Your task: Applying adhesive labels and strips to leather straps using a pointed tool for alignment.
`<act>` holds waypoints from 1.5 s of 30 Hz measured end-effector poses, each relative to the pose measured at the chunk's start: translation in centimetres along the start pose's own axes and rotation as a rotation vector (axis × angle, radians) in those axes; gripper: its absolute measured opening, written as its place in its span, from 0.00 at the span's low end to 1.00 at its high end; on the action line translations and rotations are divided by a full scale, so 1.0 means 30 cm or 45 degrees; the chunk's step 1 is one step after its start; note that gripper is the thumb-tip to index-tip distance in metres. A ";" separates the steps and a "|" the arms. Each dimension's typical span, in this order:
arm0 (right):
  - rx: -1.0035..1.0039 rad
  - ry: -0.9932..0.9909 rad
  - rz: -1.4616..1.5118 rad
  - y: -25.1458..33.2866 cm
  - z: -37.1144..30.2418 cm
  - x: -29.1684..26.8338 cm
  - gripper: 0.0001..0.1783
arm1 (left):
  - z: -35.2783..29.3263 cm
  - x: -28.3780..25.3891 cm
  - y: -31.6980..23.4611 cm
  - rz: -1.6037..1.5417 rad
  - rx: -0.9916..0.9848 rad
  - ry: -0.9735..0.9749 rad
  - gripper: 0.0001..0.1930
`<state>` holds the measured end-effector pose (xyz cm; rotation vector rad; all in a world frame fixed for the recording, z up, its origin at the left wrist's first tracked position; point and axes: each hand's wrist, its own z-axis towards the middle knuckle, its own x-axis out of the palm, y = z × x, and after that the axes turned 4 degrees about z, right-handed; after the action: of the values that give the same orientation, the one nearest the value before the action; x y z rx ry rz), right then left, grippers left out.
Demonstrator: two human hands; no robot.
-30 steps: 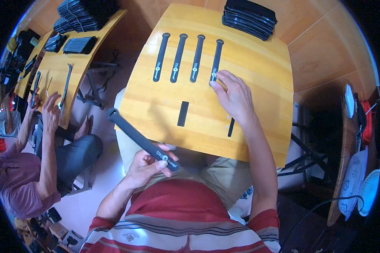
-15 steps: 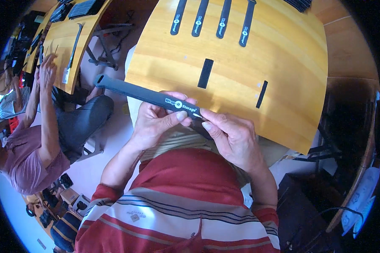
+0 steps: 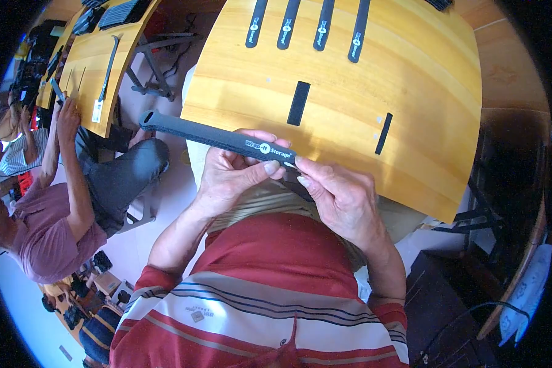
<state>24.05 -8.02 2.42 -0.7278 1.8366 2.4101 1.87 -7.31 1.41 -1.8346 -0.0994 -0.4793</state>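
A long black strap (image 3: 211, 137) with white print and a slotted, rounded far end is held out in front of my lap, slanting up to the left. My left hand (image 3: 230, 175) grips it near its printed end, thumb on top and fingers beneath. At that end my right hand (image 3: 340, 190) pinches the strap's tip between thumb and forefinger. A dark length hangs below my fingers, partly hidden by my right hand. Two short black strips, a wider one (image 3: 299, 103) and a narrower one (image 3: 384, 134), lie on the wooden table beyond.
Several similar printed straps (image 3: 322, 24) lie in a row at the back of the table (image 3: 245, 92). To the left, a co-worker (image 3: 61, 227) sits at another wooden table (image 3: 92, 67) with a strap and card (image 3: 98, 110) on it. A dark box (image 3: 441, 294) stands low at right.
The strap and both hands have shifted very slightly right with the view; my grip looks the same. The co-worker's hands have moved and now hold a strip.
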 end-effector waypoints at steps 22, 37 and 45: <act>0.004 0.001 -0.242 -0.021 -0.003 0.031 0.21 | 0.021 0.026 0.040 0.183 0.098 -0.154 0.17; -0.109 -0.062 -0.371 -0.040 -0.005 0.064 0.24 | 0.007 0.073 0.079 0.306 0.235 -0.360 0.17; -0.084 -0.092 -0.424 -0.030 -0.017 0.063 0.24 | -0.019 0.086 0.105 0.309 0.275 -0.393 0.14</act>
<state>22.80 -8.69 0.80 -0.8613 1.4787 2.2566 5.04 -9.30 -0.31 -1.6682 -0.1308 -0.0117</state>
